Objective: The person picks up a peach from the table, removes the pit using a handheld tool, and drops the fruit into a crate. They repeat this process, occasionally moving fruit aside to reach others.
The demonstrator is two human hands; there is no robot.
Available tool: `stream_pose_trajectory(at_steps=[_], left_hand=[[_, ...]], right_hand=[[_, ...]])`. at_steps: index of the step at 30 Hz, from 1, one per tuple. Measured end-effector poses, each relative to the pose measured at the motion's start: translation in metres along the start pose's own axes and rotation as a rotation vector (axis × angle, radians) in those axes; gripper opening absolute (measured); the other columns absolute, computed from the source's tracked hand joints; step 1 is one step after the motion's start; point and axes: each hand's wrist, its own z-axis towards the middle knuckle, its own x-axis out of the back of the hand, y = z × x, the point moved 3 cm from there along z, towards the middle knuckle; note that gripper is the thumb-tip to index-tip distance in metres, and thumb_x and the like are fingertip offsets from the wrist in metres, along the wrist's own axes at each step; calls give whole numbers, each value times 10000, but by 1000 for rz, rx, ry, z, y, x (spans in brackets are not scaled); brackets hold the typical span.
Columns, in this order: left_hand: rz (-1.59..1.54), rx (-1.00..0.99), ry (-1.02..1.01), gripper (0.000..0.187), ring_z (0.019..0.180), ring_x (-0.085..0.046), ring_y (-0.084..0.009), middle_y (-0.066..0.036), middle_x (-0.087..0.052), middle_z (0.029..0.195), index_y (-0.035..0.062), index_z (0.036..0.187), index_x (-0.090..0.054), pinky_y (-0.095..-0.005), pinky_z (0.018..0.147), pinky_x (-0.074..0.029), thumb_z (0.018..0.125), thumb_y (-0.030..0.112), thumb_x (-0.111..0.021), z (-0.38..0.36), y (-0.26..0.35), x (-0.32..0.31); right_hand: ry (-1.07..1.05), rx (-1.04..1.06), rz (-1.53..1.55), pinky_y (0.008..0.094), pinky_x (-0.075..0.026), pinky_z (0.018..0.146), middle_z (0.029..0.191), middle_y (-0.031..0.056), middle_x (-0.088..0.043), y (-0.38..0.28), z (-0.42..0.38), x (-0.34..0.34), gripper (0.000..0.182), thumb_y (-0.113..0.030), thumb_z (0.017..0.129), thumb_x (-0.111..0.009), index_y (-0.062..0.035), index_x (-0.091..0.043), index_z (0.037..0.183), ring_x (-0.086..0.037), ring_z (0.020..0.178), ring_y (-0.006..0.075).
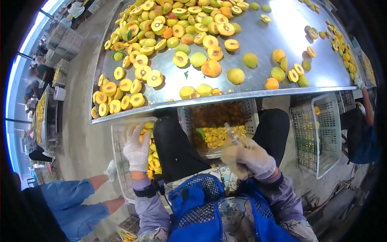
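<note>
Tool (231, 135) in closed right hand (256, 158), lower centre, tip free, seemingly for use; left hand (136, 150) loosely curled over crate (115, 149), hold unclear.

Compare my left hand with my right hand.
Your left hand is at the left crate, fingers extended over yellow fruit pieces; your right hand is curled in front of the middle crate, around a metal tool.
Your left glove looks mostly white; your right one is stained yellowish-brown over the fingers.
Both hands wear knitted gloves.
</note>
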Motion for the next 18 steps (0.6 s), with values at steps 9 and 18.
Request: stream_pose_trajectory(at_steps=[9,18], left_hand=[[49,-206,-373,522,1100,-565,-371,-166,-585,1205,100,1184,-625,-443,943,-458,783,434,-612,135,82,-124],[-415,-20,-431,594,1011,-618,-303,-179,-603,1158,43,1261,-542,-417,848,-527,801,409,-628,139,71,-129]], right_hand=[[110,35,-286,218,-362,457,611,-7,-511,-4,9,-20,217,-250,928,-615,-61,-524,984,-467,502,66],[147,114,-261,221,-376,477,648,-21,-507,-4,12,-6,189,-221,917,-630,-70,-538,983,-478,525,57]])
